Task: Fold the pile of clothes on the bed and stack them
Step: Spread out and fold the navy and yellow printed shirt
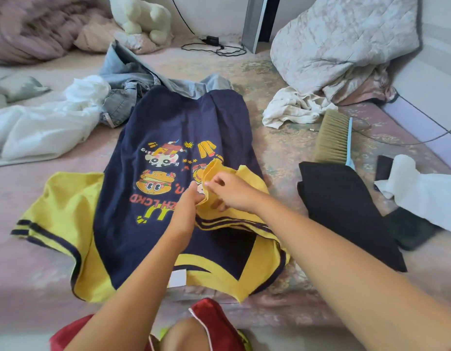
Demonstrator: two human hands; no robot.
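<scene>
Both our hands meet over the navy T-shirt (174,127), which lies face up and flat on the bed (282,138) with its collar toward us. Our left hand (186,211) and right hand (229,191) each pinch the yellow right sleeve (247,178), bunched up and drawn in across the printed chest; the other yellow sleeve (62,211) lies spread out flat. We judge the shirt light, soft and limp, so it will sag wherever it goes unsupported; sleeve hems and shoulder seams look like the best holds. Underneath, the bed's patterned cover is soft and a little rumpled. Jeans (128,79) and white garments (42,127) wait beyond the shirt, a dark folded piece (346,206) sits to the right, near a brush (333,138).
</scene>
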